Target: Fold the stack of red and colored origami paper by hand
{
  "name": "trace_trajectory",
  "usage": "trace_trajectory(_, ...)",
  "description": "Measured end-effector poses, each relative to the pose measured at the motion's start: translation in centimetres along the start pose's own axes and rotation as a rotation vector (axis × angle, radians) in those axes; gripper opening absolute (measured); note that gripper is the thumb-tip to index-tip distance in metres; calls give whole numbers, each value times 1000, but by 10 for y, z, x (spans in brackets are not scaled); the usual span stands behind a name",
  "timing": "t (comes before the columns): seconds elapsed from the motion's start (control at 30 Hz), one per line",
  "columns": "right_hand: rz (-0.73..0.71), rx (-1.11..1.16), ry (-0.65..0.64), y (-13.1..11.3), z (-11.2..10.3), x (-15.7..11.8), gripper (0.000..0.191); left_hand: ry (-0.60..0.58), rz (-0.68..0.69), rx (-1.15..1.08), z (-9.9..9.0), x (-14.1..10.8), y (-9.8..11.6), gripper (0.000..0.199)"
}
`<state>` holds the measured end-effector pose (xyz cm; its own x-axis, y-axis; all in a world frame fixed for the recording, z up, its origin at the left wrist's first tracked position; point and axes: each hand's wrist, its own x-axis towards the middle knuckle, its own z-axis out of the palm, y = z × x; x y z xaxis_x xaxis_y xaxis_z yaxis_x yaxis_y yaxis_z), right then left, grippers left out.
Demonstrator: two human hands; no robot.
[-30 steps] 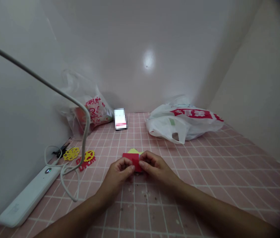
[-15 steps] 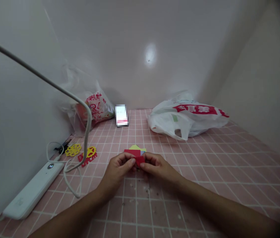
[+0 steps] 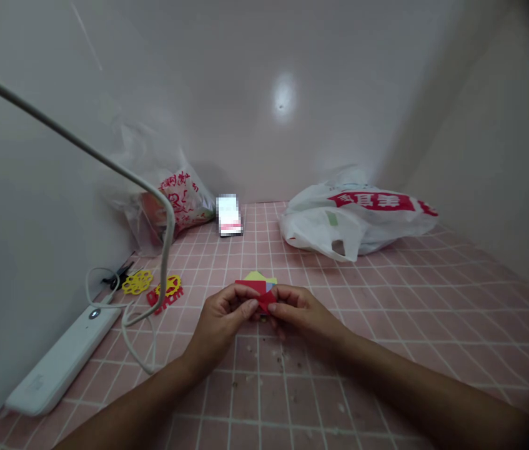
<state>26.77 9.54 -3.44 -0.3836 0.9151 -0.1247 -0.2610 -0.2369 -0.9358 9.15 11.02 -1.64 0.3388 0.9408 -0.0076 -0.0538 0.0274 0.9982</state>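
Observation:
Small red paper [image 3: 251, 287] is pinched between both hands near the middle of the table. My left hand [image 3: 225, 319] closes on its left part, thumb on top. On its lower right part, my right hand [image 3: 300, 312] grips a folded red flap between thumb and fingers. Just behind the red piece, yellow paper [image 3: 255, 275] and a bit of light blue show; whether they are joined to it I cannot tell. The fingers hide the lower edge.
A phone [image 3: 229, 215] leans at the back, between a red-printed plastic bag [image 3: 182, 203] and a white bag [image 3: 362, 219]. At left lie yellow cutouts [image 3: 137, 282], a red piece [image 3: 154, 300], black scissors [image 3: 121, 275], a white power strip [image 3: 62, 362] and a looping cable [image 3: 167, 250].
The fingers of my right hand have shifted slightly right and up with the folded red flap. My left hand keeps its hold. The whole view has tilted a little.

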Motion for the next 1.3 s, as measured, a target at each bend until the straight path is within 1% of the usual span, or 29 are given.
trace_trajectory(0.07, 7, 2, 2, 0, 0, 0, 21, -1, -5, 8, 0, 0, 0, 16)
trace_trajectory(0.2, -24, 6, 24, 1, 1, 0, 22, 21, -15, -19, 0, 1, -1, 19)
trace_trajectory(0.37, -40, -34, 12, 1, 1, 0, 24, -9, -48, 33, -3, 2, -4, 19)
trace_trajectory(0.5, -33, -70, -7, 1, 2, 0, 23, -11, -61, 35, -2, 1, -2, 18)
trace_trajectory(0.63, -23, -63, 9, 2, 5, 0, 21, 17, -68, 51, 1, 0, 1, 19)
trace_trajectory(0.87, -8, -67, 4, 0, 4, -1, 21, 14, -37, 54, 2, 1, 2, 20)
trace_trajectory(0.97, -57, -50, 9, 1, 4, -1, 16, 20, -40, 63, 1, 1, 2, 15)
trace_trajectory(1.1, -154, -32, 49, 2, 5, -2, 15, 23, -74, 39, 1, 0, 2, 14)
trace_trajectory(1.2, -175, -36, 39, 3, 5, -4, 10, 14, -87, -15, 2, 0, 2, 17)
trace_trajectory(1.3, -197, -48, 33, 3, 5, -5, 9, -9, -89, -46, 3, 0, 2, 17)
